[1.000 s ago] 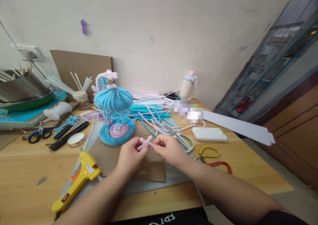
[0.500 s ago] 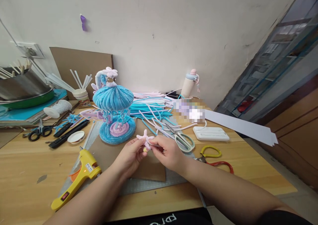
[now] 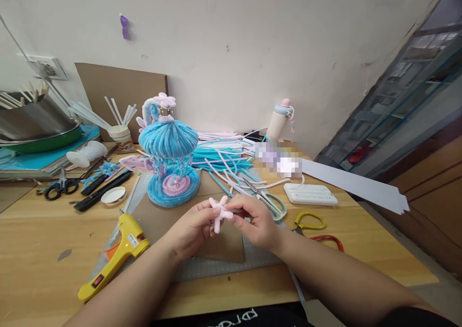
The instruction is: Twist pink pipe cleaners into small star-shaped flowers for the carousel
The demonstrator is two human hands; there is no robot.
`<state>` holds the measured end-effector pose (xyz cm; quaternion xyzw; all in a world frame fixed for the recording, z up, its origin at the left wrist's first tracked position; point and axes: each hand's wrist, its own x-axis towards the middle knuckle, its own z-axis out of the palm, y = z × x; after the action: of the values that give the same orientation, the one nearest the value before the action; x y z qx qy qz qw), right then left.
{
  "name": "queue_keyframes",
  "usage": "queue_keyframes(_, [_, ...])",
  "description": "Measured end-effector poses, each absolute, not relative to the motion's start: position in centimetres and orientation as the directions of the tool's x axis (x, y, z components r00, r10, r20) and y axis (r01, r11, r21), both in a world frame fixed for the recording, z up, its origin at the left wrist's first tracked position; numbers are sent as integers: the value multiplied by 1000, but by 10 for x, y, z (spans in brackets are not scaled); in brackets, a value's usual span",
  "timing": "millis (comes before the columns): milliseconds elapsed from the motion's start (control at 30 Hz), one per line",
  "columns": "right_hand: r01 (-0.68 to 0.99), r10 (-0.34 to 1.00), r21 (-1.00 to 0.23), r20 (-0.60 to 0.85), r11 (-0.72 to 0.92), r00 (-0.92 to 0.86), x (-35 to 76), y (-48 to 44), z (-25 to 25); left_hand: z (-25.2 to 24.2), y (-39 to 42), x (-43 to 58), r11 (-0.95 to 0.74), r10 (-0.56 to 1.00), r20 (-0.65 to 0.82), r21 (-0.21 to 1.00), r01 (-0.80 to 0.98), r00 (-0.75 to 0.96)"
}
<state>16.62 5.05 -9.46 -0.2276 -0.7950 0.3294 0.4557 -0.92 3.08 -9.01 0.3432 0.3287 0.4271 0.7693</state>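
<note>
A small pink pipe-cleaner flower is held between both my hands above a brown cardboard sheet. My left hand pinches it from the left with closed fingers. My right hand grips it from the right, fingers curled. Just behind stands a blue and pink pipe-cleaner mushroom-shaped model on a round spiral base.
A yellow glue gun lies left of my arms. Pale green scissors, yellow and red pliers and a white box lie to the right. A heap of blue and white pipe cleaners fills the back. Black scissors rest far left.
The flower has been turned in my fingers; one stem now hangs downward. Both hands shifted slightly right and toward me.
</note>
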Motion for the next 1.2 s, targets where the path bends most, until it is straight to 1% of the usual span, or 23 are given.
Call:
queue_keyframes(100, [-12,688,-795,532,606,-493,166,51,-93,-89,30,-9,391,875,-202,830,-396,441])
queue_keyframes(200, [-56,727,-848,484,527,-487,165,51,-93,-88,29,-9,320,897,-147,866,-384,416])
queue_keyframes(433, [-79,827,-939,333,335,-454,162,50,-91,-85,29,-9,190,951,-93,928,-320,294])
queue_keyframes(567, [-63,841,-952,294,299,-453,163,52,-90,-84,30,-8,144,958,-67,953,-266,278])
queue_keyframes(667, [-54,841,-954,287,296,-459,163,53,-88,-84,31,-7,154,953,-79,958,-244,292])
queue_keyframes(800, [-46,855,-970,233,240,-463,164,55,-88,-83,29,-6,243,929,-156,941,-235,335])
queue_keyframes(867, [-74,855,-983,184,169,-485,163,58,-91,-82,28,-6,291,913,-181,917,-274,366])
queue_keyframes(933, [-111,853,-988,147,105,-502,162,62,-95,-82,29,-8,330,907,-186,873,-360,379])
queue_keyframes(1000, [-141,857,-987,141,80,-495,160,65,-98,-82,30,-10,362,903,-190,819,-445,384])
queue_keyframes(1100, [-148,859,-978,199,145,-472,157,64,-99,-83,32,-12,385,902,-193,762,-521,385])
queue_keyframes(1200, [-108,838,-964,265,244,-478,155,59,-96,-84,33,-13,359,920,-175,738,-571,352])
